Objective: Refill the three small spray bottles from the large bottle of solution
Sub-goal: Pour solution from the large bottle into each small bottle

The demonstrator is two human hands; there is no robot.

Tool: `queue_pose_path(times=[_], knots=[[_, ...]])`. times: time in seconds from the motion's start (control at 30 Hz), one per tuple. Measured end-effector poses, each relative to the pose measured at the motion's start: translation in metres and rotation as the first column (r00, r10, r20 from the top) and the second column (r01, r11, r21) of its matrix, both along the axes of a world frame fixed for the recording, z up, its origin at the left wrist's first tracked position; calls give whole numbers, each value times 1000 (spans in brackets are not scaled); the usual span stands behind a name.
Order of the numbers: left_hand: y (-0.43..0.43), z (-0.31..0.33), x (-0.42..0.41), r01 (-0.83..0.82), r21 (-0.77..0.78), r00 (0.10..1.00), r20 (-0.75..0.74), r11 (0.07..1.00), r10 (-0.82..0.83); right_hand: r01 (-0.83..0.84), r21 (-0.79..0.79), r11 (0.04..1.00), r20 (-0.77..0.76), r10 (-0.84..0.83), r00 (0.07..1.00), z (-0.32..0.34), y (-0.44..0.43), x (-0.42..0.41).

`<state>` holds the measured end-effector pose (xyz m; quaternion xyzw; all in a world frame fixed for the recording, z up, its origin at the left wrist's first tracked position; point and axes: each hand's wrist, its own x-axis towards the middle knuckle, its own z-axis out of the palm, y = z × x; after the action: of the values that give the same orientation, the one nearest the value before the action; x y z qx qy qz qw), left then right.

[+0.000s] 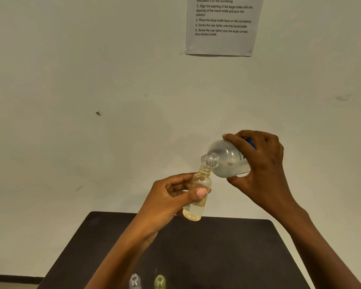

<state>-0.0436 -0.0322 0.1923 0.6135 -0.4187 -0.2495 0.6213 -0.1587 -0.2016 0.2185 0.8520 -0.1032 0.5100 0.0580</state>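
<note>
The left grip (167, 198) clamps a yellowish, part-filled small bottle (194, 212); right grip (264, 163) clamps the tilted, frosted large bottle (227, 158).

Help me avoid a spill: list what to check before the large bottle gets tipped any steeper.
1. Large bottle uncapped: ok.
2. Its mouth sits at the neck of the held bottle: ok.
3. Left hand grips the held bottle: ok.
4. Right hand grips the large bottle: ok.
5. Held bottle upright: not ok, it leans.
6. Room left in the held bottle: cannot tell.
</note>
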Motion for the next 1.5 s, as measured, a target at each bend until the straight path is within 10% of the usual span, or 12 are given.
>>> queue_pose_path(times=[1.5], knots=[[3, 3, -2, 0, 20, 1000, -5, 1000, 0, 6, -11, 1000, 6, -5, 1000, 1, 3, -2]])
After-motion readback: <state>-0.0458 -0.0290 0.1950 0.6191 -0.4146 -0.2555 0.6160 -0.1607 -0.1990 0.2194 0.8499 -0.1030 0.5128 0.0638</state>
